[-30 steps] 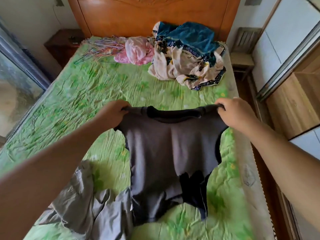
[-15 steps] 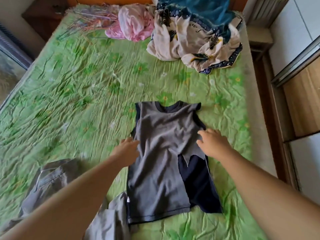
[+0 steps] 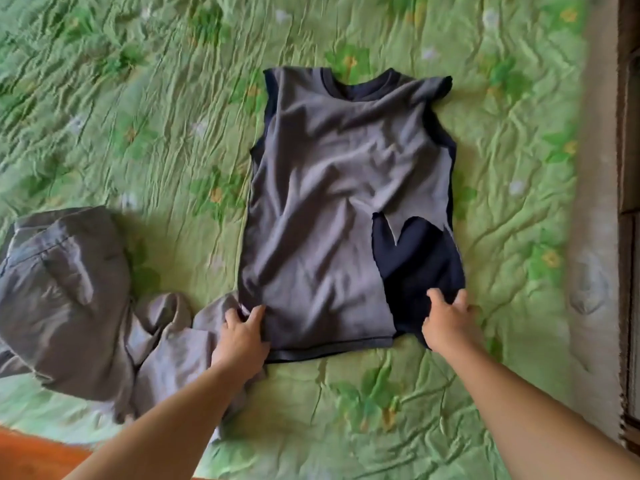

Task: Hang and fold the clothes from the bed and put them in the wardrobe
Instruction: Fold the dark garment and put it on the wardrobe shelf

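Note:
A grey sleeveless shirt (image 3: pixel 322 216) with a navy back panel lies flat on the green bedspread (image 3: pixel 138 133), neck pointing away from me. My left hand (image 3: pixel 242 337) holds its lower left edge, thumb on top of the grey cloth and fingers at the side. My right hand (image 3: pixel 446 323) holds the lower right corner on the navy part, thumb on the fabric and fingers over the edge. A pair of crumpled grey trousers (image 3: pixel 72 289) lies at the left, touching the shirt's lower left corner under my left hand.
The bed's right edge (image 3: pixel 592 237) runs down the right side, with dark floor and a wooden frame (image 3: pixel 628 168) beyond it. An orange wooden footboard (image 3: pixel 31 455) shows at the lower left. Bare bedspread stretches behind and left of the shirt.
The shirt went from held up by its shoulders to lying flat on the bed. Both hands slid down its sides to the lower corners, and my view tilted down.

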A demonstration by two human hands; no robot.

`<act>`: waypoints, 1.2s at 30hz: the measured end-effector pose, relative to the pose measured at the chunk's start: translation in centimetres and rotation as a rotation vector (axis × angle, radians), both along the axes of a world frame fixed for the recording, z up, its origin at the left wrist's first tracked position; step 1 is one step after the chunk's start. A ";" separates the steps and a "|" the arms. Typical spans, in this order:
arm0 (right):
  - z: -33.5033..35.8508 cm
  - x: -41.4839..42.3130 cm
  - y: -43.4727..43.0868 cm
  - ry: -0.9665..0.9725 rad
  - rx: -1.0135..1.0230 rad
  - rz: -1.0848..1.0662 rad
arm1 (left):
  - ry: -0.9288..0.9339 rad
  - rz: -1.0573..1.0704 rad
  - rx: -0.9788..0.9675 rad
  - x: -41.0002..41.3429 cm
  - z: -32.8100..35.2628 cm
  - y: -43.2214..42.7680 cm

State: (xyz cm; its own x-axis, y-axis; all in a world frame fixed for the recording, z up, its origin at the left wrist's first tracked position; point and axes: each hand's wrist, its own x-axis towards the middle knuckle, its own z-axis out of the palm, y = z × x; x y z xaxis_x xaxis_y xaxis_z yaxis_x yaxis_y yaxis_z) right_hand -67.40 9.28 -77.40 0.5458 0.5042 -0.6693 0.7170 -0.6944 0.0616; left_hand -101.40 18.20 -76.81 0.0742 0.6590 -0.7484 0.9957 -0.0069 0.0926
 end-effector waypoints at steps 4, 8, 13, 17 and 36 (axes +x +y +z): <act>-2.3 0.3 -2.4 -0.084 0.118 -0.203 | -0.116 0.217 0.091 -0.7 -1.8 -0.8; -3.6 1.5 -3.8 -0.026 0.230 -0.060 | -0.149 0.160 0.120 -1.1 -2.7 -1.3; -4.4 2.5 -5.9 0.099 0.334 0.046 | -0.137 0.096 0.175 -1.1 -2.9 -2.9; -4.7 3.9 -8.8 0.125 0.319 0.052 | -0.133 0.111 0.210 -1.5 -2.5 -4.3; -0.5 2.1 -26.4 0.174 0.220 -0.148 | -0.195 -0.064 0.082 -7.8 -0.4 -16.9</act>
State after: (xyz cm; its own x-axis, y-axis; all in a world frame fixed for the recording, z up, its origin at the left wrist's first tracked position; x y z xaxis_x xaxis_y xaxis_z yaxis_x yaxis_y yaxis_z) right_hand -65.31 -17.13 -77.90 0.5113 0.5705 -0.6427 0.5936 -0.7753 -0.2159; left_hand -109.20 1.30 -77.17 0.2560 0.7063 -0.6600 0.9562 -0.0850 0.2800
